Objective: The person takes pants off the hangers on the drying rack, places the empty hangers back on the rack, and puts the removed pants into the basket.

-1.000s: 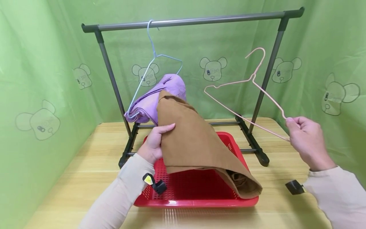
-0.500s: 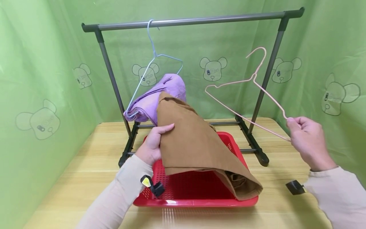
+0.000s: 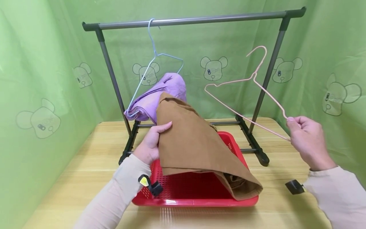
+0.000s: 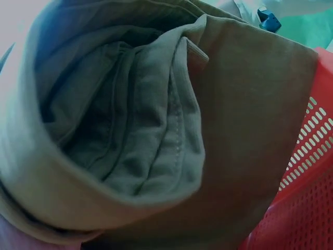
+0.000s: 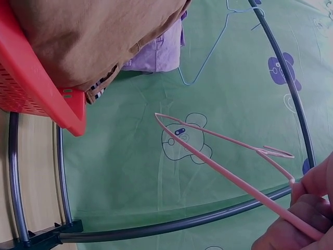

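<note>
My left hand point(image 3: 148, 144) holds folded brown trousers point(image 3: 194, 136) by their left edge, thumb on the front and the other fingers hidden behind. The trousers slant over the red basket, their rolled lower right end at its front right corner. The left wrist view shows layered cloth inside the roll. My right hand point(image 3: 308, 141) grips a pink wire hanger point(image 5: 223, 173) at one end, its hook upward and nothing on it. Behind the trousers, a purple garment point(image 3: 171, 86) lies folded over a blue hanger point(image 3: 155, 56), partly hidden by the brown cloth.
A grey clothes rack point(image 3: 200, 21) stands at the back, the blue hanger hooked on the left part of its bar. The red basket point(image 3: 200, 202) sits on a wooden table point(image 3: 85, 165) before it. Green curtains point(image 3: 43, 79) close in the sides and back.
My left hand shifts slightly left, and the trousers' left edge moves a little with it. The right hand and the pink hanger stay almost still.
</note>
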The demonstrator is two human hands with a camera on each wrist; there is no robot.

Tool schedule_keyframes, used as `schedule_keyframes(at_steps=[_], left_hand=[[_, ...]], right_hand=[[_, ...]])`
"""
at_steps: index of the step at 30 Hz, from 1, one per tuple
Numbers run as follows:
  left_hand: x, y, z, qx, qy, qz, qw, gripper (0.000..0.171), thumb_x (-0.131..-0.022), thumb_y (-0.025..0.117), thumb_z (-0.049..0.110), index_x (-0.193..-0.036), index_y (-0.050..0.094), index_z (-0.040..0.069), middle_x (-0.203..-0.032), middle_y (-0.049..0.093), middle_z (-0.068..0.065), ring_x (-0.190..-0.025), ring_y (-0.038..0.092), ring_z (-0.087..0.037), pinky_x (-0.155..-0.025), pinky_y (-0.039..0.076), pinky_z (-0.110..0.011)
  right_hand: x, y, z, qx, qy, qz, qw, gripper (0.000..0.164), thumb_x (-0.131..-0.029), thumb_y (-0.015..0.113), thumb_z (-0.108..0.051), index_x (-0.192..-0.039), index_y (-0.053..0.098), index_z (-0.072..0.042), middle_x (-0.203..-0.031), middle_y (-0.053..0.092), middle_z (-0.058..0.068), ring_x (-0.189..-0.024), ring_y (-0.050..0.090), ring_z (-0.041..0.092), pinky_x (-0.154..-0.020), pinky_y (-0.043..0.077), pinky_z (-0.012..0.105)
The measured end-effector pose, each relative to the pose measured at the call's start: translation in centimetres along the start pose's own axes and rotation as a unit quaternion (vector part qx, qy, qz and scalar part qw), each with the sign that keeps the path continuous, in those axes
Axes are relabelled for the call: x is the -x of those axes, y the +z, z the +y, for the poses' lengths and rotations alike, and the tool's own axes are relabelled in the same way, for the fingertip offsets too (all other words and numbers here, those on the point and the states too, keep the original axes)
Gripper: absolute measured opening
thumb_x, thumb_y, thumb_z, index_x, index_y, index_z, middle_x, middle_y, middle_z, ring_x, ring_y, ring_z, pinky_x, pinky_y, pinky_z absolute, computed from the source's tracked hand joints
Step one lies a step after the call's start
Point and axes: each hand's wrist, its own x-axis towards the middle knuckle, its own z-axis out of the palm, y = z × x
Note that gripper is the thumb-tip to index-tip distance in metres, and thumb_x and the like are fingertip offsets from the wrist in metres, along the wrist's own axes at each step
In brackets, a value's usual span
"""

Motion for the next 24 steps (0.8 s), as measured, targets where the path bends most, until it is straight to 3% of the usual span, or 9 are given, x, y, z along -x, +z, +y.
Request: schedule_keyframes(at_steps=[9, 24], left_hand=[[-0.1, -0.3, 0.5, -0.052, -0.005, 0.039, 0.9979, 0.019, -0.098, 0.051, 0.028, -0.102, 0.056, 0.011, -0.086, 0.068, -0.001, -0.077, 0.066, -0.015, -0.072, 0.052, -0.032], [0.1, -1.2, 0.7, -0.084, -0.02, 0.049, 0.9951, 0.019, -0.098, 0.051, 0.026, -0.107, 0.051, 0.009, -0.087, 0.068, -0.002, -0.078, 0.066, -0.016, -0.072, 0.053, -0.032]], right_hand=[[-0.2, 0.0, 0.1, -0.006, -0.004, 0.002, 1.0, 0.029, -0.104, 0.04, -0.029, -0.099, 0.055, -0.004, -0.062, 0.047, -0.002, -0.049, 0.04, 0.012, -0.039, 0.033, 0.029], [-0.3, 0.0, 0.1, -0.009, -0.003, -0.001, 1.0, 0.03, -0.104, 0.04, -0.03, -0.1, 0.055, -0.004, -0.062, 0.047, -0.002, -0.048, 0.04, 0.012, -0.039, 0.033, 0.029]])
